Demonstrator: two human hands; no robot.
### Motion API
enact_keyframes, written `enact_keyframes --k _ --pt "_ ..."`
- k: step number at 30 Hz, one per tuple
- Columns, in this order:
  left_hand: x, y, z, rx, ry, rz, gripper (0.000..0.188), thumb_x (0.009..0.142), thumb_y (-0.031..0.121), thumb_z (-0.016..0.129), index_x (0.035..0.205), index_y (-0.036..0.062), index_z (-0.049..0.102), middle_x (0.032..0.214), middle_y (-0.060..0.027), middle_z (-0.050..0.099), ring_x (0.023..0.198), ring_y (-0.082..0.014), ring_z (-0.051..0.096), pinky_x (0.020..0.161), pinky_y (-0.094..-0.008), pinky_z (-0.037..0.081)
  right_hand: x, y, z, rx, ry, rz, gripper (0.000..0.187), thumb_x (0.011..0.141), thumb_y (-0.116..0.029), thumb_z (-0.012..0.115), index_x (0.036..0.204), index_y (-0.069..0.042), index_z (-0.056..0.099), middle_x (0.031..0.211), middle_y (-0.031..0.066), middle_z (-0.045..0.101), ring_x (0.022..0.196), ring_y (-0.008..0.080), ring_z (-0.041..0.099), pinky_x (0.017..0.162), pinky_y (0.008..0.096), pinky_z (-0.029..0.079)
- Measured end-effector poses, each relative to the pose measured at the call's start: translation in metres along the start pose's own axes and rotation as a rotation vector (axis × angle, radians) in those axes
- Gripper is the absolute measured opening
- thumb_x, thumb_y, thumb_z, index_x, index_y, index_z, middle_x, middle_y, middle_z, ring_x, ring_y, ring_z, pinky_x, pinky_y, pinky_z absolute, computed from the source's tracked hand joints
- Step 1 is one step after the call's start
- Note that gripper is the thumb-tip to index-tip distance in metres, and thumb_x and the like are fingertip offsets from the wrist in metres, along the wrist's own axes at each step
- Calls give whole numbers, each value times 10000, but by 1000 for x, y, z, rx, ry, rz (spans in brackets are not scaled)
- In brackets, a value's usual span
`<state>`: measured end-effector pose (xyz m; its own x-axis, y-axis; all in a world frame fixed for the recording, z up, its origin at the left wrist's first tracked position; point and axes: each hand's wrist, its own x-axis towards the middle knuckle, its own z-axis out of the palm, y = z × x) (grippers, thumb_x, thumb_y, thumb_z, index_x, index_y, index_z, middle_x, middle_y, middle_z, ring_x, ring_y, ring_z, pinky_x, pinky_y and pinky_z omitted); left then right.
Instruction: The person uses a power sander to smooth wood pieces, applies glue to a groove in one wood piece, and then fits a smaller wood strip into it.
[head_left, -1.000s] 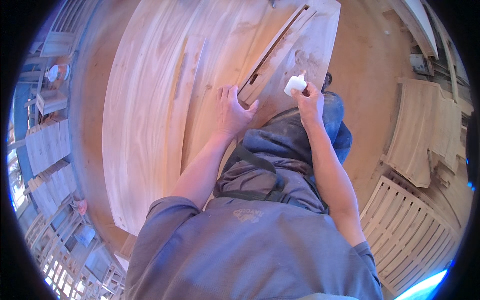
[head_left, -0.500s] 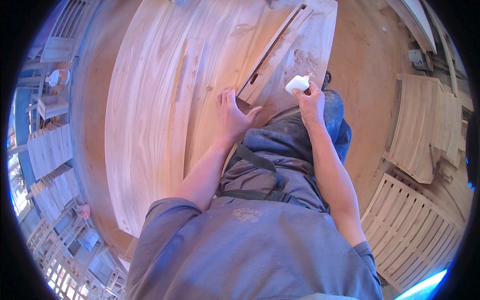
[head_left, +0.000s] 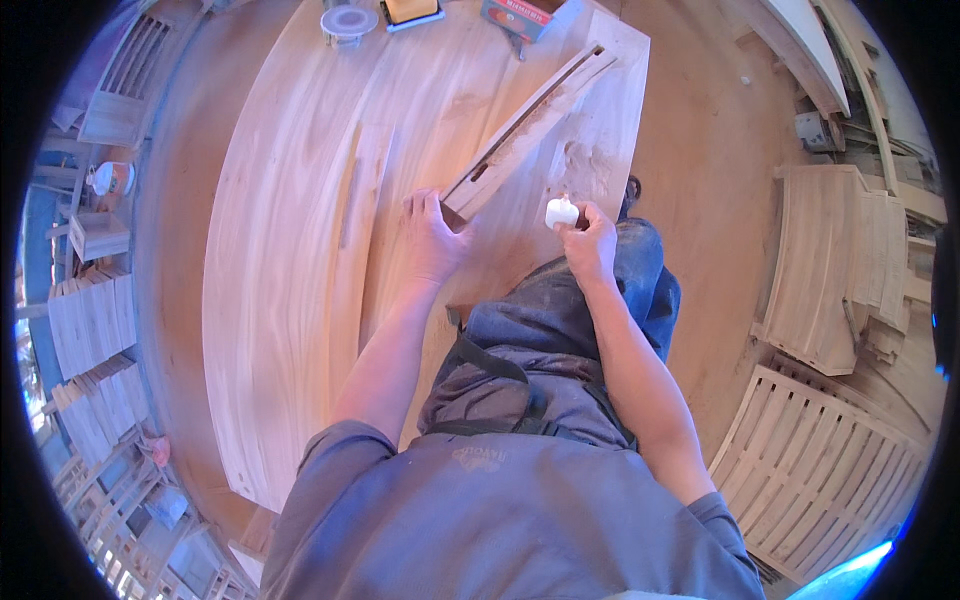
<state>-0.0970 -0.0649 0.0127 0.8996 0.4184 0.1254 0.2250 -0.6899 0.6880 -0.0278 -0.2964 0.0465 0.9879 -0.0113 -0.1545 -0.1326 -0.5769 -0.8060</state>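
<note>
A pale wooden bar (head_left: 532,130) with a dark slot along it lies slantwise on a broad wooden board (head_left: 280,270). My left hand (head_left: 434,242) grips its near end, with the thumb on one side and the fingers on the other. To the right, my right hand (head_left: 590,245) holds a small white squeeze bottle (head_left: 561,212) between thumb and fingers, apart from the bar. The bottle's narrow tip points away from me. Below my hands are my bent legs in dark trousers (head_left: 545,305).
A lidded clear tub (head_left: 349,22), a yellow-topped block (head_left: 412,10) and a red box (head_left: 515,15) stand at the board's far edge. Sawdust (head_left: 590,165) lies beyond the bottle. A slatted wooden panel (head_left: 800,460) is at right; stacked boards (head_left: 92,315) line the left.
The view has shifted, bringing the tub, block and box in. My left thumb, stretched out before, now sits against the bar's end. The bottle has moved nearer to me and turned.
</note>
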Motion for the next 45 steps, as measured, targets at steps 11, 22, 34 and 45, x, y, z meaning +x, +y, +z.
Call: enact_keyframes --k 11,22,34,45 --pt "52 56 14 267 39 295 701 813 174 807 1428 11 514 1531 -219 439 1459 -421 356 1205 -561 281 37 21 -11 89 185 96 182 828 -108 794 982 -26 740 812 78 710 747 151 656 709 321 520" --pt "254 89 118 206 -305 319 865 779 176 820 1540 25 435 1455 -226 548 1320 -357 561 1110 -467 455 49 19 -49 472 256 167 238 838 -51 777 1063 1 721 929 -5 709 807 91 639 729 266 508" --pt "193 157 -24 -615 -5 -98 710 815 54 793 1450 -12 484 1083 -143 730 939 -212 728 835 -352 594 51 48 -139 1034 453 291 292 826 42 762 1108 1 701 963 67 712 793 164 653 698 298 519" --pt "65 99 35 -1327 268 -1136 574 979 385 691 1440 106 492 1397 -132 559 1255 -328 576 1048 -508 533 3 58 -110 941 385 291 291 827 43 768 1109 -1 710 960 35 731 805 117 659 728 264 506"
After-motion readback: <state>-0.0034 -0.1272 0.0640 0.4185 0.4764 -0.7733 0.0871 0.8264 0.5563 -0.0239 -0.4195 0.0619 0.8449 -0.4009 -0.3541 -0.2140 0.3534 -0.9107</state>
